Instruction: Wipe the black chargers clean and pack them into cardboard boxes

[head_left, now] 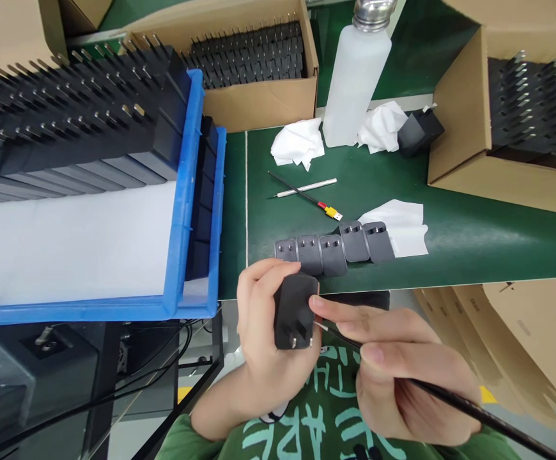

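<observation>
As left hand [261, 326] curls, black adapter [296, 308] within grasp, right hand [407, 367] touching.

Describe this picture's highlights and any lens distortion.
Head view: the bottle cap and the prongs in the right-hand carton glint; head view: that carton looks stretched toward the frame's edge, suggesting a wide lens; head view: the black adapter in the left hand shows no strong glare.

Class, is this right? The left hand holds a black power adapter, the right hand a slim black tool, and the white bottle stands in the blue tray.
One place is wrong: the head view shows the white bottle standing on the green table. The left hand does hold a black power adapter, and the right hand a slim black tool.
</observation>
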The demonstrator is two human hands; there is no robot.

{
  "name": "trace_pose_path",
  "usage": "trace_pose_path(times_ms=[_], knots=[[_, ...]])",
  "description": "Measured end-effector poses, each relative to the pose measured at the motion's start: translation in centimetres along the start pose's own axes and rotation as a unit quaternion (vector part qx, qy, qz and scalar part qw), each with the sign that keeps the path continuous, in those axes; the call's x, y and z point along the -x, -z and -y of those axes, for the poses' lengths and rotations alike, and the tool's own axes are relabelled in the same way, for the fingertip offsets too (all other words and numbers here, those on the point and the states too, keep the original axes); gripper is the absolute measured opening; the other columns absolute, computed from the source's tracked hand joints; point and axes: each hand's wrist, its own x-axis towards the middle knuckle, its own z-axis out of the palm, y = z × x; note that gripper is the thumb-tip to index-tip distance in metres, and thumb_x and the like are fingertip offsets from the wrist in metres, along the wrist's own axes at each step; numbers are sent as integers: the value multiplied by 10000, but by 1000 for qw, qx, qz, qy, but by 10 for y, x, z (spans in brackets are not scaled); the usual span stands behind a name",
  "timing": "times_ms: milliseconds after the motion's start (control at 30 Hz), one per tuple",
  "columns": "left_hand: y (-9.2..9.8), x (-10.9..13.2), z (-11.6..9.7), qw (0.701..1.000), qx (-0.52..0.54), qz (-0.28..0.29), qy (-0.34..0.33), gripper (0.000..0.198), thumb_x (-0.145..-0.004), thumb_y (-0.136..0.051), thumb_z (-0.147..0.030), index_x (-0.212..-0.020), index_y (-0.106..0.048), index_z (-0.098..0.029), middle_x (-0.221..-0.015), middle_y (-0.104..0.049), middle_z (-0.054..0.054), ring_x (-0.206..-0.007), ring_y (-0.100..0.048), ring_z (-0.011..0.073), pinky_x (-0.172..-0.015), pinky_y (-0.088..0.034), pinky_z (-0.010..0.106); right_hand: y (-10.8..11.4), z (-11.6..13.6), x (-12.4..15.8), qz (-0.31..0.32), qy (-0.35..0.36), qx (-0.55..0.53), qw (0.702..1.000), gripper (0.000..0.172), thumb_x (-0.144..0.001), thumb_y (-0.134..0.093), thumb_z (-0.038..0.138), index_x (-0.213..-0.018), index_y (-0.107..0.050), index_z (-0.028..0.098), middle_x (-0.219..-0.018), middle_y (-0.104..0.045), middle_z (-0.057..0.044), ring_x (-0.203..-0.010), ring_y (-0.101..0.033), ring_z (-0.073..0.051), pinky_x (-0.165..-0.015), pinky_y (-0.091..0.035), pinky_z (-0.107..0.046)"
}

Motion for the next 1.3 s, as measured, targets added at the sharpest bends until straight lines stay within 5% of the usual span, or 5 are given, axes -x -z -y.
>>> trace_pose_path(times_ms=[1300], knots=[[0, 2, 3, 1000, -6, -1, 2, 547, -701, -633, 5, -1220, -578, -162, -1147, -595, 77, -1067, -581, 215, -918, -505, 358, -3, 1, 1, -10, -20, 0, 1000, 362, -923, -458, 6, -1236, -585, 134, -1078, -631, -97, -1141, -705, -306, -867, -688, -445]])
